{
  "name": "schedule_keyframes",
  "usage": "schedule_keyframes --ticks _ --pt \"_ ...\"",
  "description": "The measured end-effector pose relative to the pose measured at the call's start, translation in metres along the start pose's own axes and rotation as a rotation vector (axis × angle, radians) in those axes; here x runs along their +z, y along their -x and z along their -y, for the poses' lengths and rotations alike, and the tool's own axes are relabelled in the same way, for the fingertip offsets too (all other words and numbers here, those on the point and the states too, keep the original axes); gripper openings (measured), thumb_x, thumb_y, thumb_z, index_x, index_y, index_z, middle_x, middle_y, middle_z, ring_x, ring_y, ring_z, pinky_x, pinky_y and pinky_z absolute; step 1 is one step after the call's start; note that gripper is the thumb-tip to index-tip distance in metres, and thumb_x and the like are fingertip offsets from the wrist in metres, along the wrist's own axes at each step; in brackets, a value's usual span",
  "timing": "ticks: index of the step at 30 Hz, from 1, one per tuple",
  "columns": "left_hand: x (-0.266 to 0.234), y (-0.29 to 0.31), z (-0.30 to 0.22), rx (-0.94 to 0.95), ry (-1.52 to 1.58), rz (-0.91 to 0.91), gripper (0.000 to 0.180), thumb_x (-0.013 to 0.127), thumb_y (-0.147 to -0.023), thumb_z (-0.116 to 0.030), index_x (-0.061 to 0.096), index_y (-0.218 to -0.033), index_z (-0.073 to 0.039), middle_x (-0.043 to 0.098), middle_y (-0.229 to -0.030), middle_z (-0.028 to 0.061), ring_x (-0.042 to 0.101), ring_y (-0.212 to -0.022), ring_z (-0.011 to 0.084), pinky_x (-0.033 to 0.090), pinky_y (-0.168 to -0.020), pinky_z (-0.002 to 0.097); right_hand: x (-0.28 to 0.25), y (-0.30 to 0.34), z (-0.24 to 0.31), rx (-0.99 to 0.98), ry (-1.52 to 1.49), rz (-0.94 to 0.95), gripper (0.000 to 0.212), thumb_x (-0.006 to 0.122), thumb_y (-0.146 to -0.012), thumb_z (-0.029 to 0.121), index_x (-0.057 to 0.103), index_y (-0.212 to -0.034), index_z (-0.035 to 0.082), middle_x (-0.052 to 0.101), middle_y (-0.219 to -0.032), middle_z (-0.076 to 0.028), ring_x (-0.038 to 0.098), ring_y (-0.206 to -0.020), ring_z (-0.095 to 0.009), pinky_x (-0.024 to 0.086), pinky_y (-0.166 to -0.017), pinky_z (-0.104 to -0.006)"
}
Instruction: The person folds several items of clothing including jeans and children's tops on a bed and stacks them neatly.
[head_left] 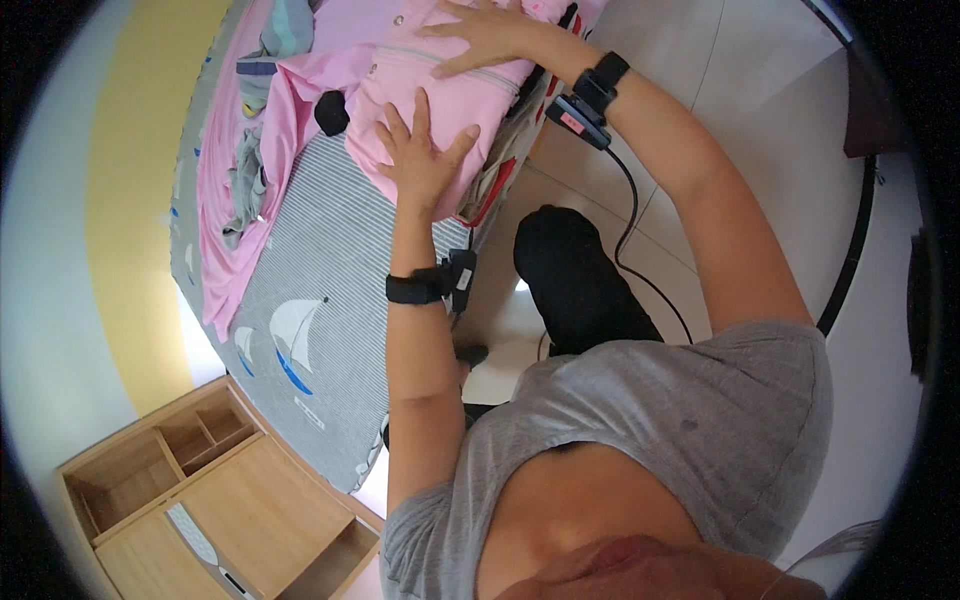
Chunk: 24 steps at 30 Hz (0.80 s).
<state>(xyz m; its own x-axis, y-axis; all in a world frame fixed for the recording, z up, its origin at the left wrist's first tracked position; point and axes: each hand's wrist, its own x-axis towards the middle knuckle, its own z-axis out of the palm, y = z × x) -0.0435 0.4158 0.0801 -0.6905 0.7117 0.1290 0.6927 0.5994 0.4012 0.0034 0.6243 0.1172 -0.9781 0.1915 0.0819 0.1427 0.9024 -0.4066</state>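
A pink garment with a zip (395,95) lies folded in a bundle near the bed's right edge. Flat on its near part rests my left hand (425,160), fingers spread. Farther off, my right hand (485,38) presses on the same garment with its fingers stretched out. A black strap with a small device circles each wrist. Beneath the bundle shows the side of a container with red and beige edges (492,190); most of it is hidden. Just left of the garment is a small black rolled item (331,113).
A striped grey sheet with sailboats (330,240) covers the bed. Along its left side lie a long pink cloth (235,260), a grey garment (245,190) and a folded blue-grey item (287,30). A wooden headboard with shelves (230,480) stands lower left. Tiled floor (590,195) lies right of the bed.
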Motion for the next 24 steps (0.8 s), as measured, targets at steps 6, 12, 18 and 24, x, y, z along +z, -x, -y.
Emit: schedule_keyframes --ticks 6,12,18,24 --pt "0.005 0.000 0.008 0.008 -0.040 0.004 0.094 0.062 -0.058 -0.062 0.023 -0.134 -0.024 0.010 -0.139 0.0203 0.002 -0.127 0.0417 0.009 -0.091 0.0662 0.005 -0.009 -0.004 -0.029 -0.054 -0.001 0.079 0.052 -0.062 0.068 0.032 -0.129 0.033 0.018 -0.139 -0.012 0.013 -0.125 -0.042 0.013 -0.092 -0.0654" --pt "0.005 0.005 0.008 0.007 -0.060 -0.029 0.098 0.063 -0.056 -0.062 0.021 -0.135 -0.021 0.010 -0.139 0.0187 0.003 -0.127 0.0408 0.014 -0.090 0.0656 -0.003 -0.006 -0.003 -0.001 -0.043 0.039 0.080 0.051 -0.061 0.069 0.031 -0.129 0.033 0.016 -0.140 -0.011 0.013 -0.126 -0.040 0.012 -0.091 -0.0663" --pt "0.010 0.012 0.018 0.032 -0.089 -0.076 0.099 0.063 -0.056 -0.062 0.022 -0.134 -0.018 0.013 -0.138 0.0207 0.006 -0.127 0.0414 0.013 -0.095 0.0592 -0.004 -0.003 -0.004 0.021 -0.058 0.037 0.074 0.045 -0.067 0.068 0.031 -0.130 0.031 0.016 -0.141 -0.005 0.012 -0.127 -0.037 0.010 -0.093 -0.0656" --pt "0.013 0.009 0.040 0.128 -0.118 -0.110 0.094 0.062 -0.058 -0.062 0.028 -0.132 -0.015 0.019 -0.136 0.0231 0.010 -0.125 0.0432 0.011 -0.100 0.0526 0.003 -0.015 -0.013 0.067 -0.012 -0.050 0.073 0.041 -0.069 0.068 0.032 -0.129 0.029 0.015 -0.141 -0.004 0.012 -0.128 -0.035 0.007 -0.094 -0.0646"
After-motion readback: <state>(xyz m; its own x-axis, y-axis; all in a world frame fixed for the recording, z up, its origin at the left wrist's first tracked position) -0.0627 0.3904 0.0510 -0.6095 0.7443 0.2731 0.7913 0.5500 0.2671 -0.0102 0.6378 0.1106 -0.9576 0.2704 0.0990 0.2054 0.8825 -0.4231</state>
